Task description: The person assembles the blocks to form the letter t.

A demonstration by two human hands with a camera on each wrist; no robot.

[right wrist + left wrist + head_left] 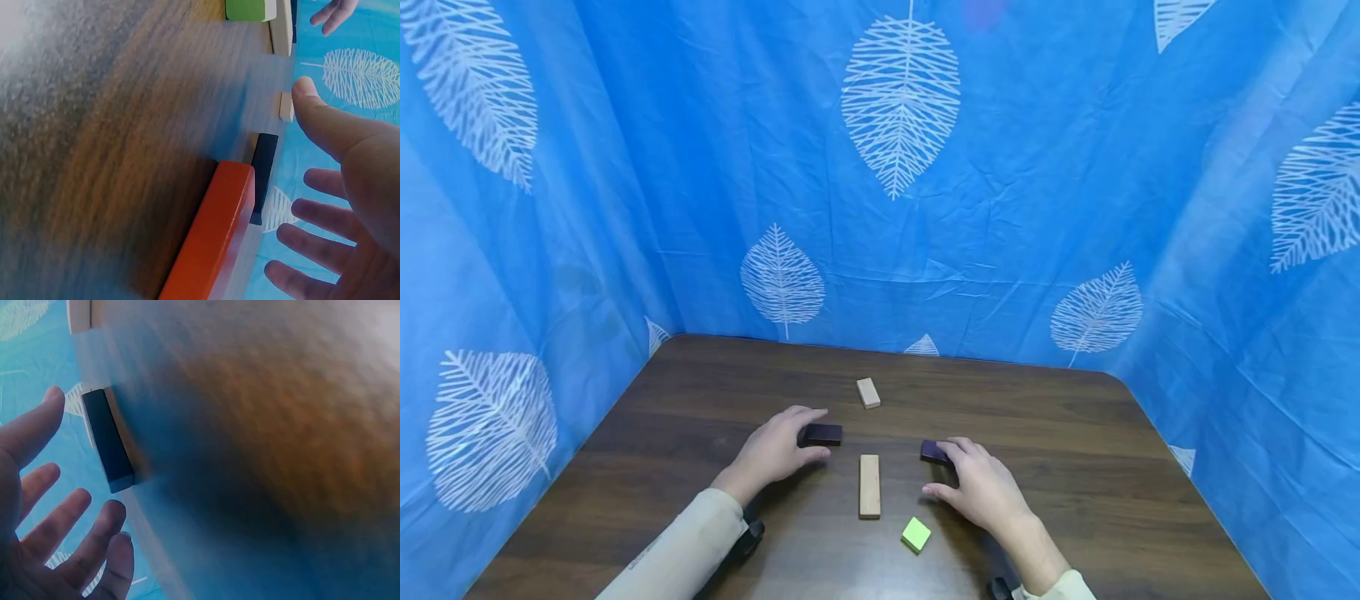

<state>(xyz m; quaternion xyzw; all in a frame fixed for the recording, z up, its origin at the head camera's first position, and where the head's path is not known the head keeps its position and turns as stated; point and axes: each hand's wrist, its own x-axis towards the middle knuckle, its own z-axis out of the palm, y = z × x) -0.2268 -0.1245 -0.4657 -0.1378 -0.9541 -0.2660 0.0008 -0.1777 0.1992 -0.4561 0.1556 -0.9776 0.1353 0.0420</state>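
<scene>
My left hand (775, 450) hovers over the left side of the table, thumb and fingers spread around the near end of a dark rectangular block (824, 434). In the left wrist view that block (109, 440) lies just beyond the fingertips, with a gap between. To the right, my right hand (983, 485) reaches toward a second dark block (934, 452), its fingers parted and holding nothing. The right wrist view also shows a red block (212, 228) in front of the dark block (265, 178); my right hand hides the red one in the head view.
Between the hands lies a long light wooden block (869, 487). A small light block (868, 392) is farther back, and a green block (916, 534) sits nearer the front. Blue leaf-patterned cloth (1000, 208) hangs around the dark brown wooden table (715, 362).
</scene>
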